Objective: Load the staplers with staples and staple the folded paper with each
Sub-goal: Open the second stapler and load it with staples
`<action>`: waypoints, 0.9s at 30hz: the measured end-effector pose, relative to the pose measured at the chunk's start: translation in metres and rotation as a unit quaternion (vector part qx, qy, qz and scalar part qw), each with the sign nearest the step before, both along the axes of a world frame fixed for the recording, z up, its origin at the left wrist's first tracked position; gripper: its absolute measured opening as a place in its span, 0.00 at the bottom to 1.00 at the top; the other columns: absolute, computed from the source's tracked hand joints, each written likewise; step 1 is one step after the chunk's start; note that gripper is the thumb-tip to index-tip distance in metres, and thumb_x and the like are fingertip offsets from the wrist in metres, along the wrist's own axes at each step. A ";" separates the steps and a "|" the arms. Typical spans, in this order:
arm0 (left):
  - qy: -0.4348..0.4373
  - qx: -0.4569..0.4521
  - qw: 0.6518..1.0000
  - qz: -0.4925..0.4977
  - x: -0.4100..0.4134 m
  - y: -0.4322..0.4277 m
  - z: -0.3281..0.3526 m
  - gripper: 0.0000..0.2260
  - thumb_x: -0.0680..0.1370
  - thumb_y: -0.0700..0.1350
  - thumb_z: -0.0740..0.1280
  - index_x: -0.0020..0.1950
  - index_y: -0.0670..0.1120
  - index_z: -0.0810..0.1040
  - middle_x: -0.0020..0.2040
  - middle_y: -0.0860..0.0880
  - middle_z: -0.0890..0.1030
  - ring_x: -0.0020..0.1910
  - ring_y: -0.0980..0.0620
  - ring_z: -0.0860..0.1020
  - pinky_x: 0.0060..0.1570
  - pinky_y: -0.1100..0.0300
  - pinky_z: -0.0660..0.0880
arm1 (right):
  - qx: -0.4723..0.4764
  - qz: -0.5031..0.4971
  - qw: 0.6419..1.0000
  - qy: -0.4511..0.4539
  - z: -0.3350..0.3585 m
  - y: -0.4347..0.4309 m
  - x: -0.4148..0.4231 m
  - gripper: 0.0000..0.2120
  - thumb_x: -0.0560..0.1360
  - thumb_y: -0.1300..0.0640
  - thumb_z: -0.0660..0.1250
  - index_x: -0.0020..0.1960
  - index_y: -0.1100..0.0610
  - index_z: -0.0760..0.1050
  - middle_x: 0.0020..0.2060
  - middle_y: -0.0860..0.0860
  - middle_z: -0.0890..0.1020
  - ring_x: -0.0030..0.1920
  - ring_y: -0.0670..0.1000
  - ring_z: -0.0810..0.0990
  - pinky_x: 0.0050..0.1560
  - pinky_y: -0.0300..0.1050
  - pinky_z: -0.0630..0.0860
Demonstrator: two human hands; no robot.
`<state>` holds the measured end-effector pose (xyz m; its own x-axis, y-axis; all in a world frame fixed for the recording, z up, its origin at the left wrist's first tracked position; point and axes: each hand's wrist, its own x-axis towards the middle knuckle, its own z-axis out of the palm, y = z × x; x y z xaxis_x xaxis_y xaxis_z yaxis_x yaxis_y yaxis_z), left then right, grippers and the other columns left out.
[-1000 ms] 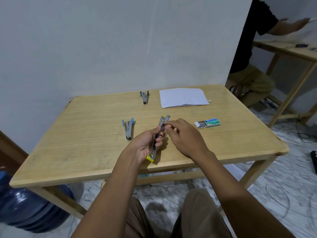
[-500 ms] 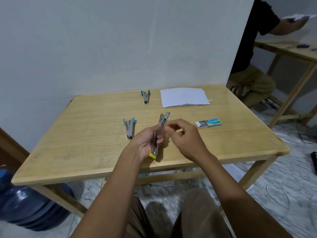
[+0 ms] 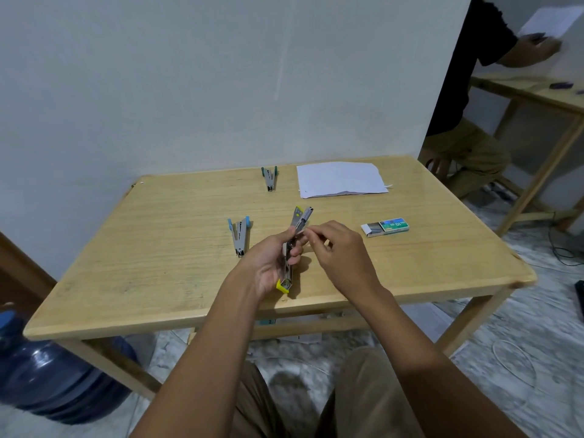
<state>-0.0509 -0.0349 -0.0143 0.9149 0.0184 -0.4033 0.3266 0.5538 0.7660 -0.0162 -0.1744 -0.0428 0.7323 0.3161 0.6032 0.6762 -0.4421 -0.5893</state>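
Note:
My left hand grips a yellow-trimmed stapler, swung open, above the wooden table. My right hand is at the stapler's open channel, fingertips pinched as if on a strip of staples too small to make out. A blue-trimmed stapler lies open to the left. A green-trimmed stapler lies open near the far edge. The folded white paper sits at the back right. A half-open staple box lies to the right of my hands.
A blue water jug stands on the floor under the table's left corner. Another person sits at a second wooden table on the right, holding paper. Cables lie on the tiled floor at right.
My hands have stayed above the table's middle; the stapler's tip has tilted up slightly and my right fingertips have shifted a little along its open channel. The person at right raised a sheet.

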 end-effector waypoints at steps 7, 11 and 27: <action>0.001 0.019 1.000 -0.005 -0.005 -0.002 0.000 0.09 0.84 0.43 0.58 0.55 0.39 0.74 0.27 0.49 0.77 0.21 0.58 0.66 0.20 0.67 0.64 | -0.017 -0.014 0.998 0.056 0.006 0.007 0.003 0.09 0.80 0.57 0.66 0.53 0.58 0.84 0.40 0.53 0.80 0.41 0.52 0.79 0.42 0.51 0.76; 0.002 0.020 1.000 0.002 -0.004 -0.002 -0.002 0.10 0.84 0.43 0.58 0.52 0.39 0.75 0.30 0.48 0.72 0.22 0.57 0.66 0.20 0.66 0.64 | -0.059 -0.014 0.995 0.079 0.009 0.010 0.002 0.10 0.80 0.55 0.65 0.54 0.56 0.84 0.41 0.52 0.79 0.41 0.50 0.77 0.42 0.49 0.75; -0.006 0.029 1.000 -0.005 0.000 -0.005 -0.006 0.10 0.85 0.42 0.55 0.50 0.40 0.73 0.30 0.48 0.71 0.21 0.58 0.65 0.19 0.67 0.62 | 0.010 -0.082 0.980 0.182 0.020 0.019 -0.003 0.08 0.76 0.57 0.68 0.43 0.55 0.86 0.38 0.49 0.84 0.41 0.50 0.81 0.50 0.50 0.79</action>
<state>-0.0514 -0.0402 -0.0201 0.9202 0.0318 -0.3902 0.3220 0.5055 0.8005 -0.0192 -0.1550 -0.0225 0.9402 0.1663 0.2974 0.3401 -0.5131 -0.7881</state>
